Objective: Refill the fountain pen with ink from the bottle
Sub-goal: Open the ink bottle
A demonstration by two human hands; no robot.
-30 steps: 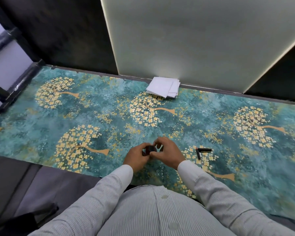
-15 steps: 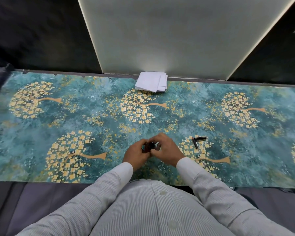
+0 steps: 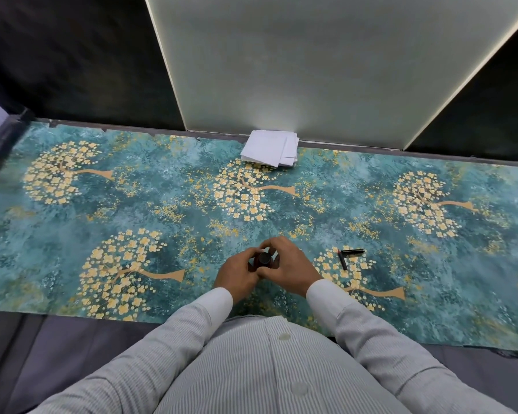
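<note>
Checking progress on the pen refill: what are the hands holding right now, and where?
Both hands hold the ink bottle: left hand round its side, right hand round the top by the cap.

head-worn wide view, looking steeply down, tabletop (image 3: 162,234) near

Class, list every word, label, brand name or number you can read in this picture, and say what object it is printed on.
None can be read. The ink bottle is mostly hidden by the left hand and right hand; the pen pieces are too small; the paper stack shows blank.
</note>
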